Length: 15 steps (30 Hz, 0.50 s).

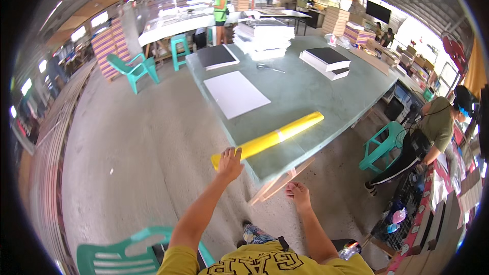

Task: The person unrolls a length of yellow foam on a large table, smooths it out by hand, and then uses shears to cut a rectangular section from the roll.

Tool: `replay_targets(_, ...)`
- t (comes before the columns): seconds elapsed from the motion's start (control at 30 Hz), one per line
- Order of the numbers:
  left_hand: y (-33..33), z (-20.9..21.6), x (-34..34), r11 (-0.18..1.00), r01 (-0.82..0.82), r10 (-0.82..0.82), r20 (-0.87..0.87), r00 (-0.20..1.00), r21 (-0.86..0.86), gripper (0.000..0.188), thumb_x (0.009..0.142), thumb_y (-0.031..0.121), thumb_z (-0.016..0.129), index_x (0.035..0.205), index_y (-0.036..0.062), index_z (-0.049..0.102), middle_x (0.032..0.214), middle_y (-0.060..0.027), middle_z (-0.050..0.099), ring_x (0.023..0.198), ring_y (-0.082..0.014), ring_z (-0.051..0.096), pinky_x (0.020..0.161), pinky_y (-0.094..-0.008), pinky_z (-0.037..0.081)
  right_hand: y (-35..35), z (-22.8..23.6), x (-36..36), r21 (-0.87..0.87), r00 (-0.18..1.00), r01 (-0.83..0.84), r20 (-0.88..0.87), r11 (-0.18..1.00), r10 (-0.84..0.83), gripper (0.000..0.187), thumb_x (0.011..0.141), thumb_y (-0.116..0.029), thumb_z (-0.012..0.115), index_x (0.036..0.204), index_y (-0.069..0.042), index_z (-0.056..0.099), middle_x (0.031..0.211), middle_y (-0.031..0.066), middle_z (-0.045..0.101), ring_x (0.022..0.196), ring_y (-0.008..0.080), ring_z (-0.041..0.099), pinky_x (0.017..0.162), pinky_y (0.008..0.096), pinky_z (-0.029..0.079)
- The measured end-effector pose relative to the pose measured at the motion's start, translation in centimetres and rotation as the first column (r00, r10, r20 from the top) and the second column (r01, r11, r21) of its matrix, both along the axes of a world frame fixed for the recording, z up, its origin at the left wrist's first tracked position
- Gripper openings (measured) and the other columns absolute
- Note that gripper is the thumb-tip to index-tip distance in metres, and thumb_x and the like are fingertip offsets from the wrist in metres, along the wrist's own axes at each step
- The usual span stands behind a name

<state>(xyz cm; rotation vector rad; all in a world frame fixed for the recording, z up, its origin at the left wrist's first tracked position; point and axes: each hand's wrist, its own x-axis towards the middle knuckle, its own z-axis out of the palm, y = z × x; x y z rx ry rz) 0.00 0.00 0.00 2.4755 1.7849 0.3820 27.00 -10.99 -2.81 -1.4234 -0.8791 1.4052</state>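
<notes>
A long yellow roll (300,126), with a pale band round its middle, lies slantwise across the near end of the green table (285,91). Its left end juts past the table's edge, and there my left hand (230,165) is closed over it. My right hand (298,194) hangs in the air beyond the near edge, above the floor, with its fingers curled in; whatever they may hold does not show. Farther up the tabletop lie a white sheet (237,93) and a pair of scissors (270,68).
A black-topped stack (326,60), a black board (218,56) and a white paper pile (265,38) stand on the table. Green chairs are beside me (119,254), at left (133,69) and right (382,145). One person (433,127) bends at right; another (220,10) stands behind.
</notes>
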Motion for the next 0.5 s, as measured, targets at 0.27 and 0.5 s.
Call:
replay_targets(0.27, 8.7, 2.5, -5.3, 0.863, 0.166, -0.151, 0.07, 0.986, -0.476, 0.047, 0.065, 0.029, 0.065, 0.101, 0.0057, 0.047, 0.088, -0.0175, 0.061, 0.082, -0.0354, 0.059, 0.07, -0.0444, 0.047, 16.7, 1.8, -8.2, -0.218, 0.894, 0.038, -0.428, 0.975, -0.13, 0.052, 0.085, -0.042, 0.047, 0.119, -0.003, 0.038, 0.11, 0.0159, 0.051, 0.096, 0.0273, 0.053, 0.083, 0.0437, 0.043)
replay_targets(0.5, 17.2, 9.6, -16.0, 0.801, 0.277, -0.139, 0.286, 0.948, -0.531, 0.049, 0.066, 0.028, 0.065, 0.105, 0.0035, 0.046, 0.089, -0.0199, 0.06, 0.085, -0.0358, 0.058, 0.071, -0.0426, 0.046, 30.8, 9.8, -19.1, 0.174, 0.663, 0.404, -0.732, 0.898, -0.156, 0.048, 0.075, -0.029, 0.066, 0.107, -0.005, 0.041, 0.085, 0.0077, 0.05, 0.081, 0.0225, 0.052, 0.074, 0.0372, 0.045)
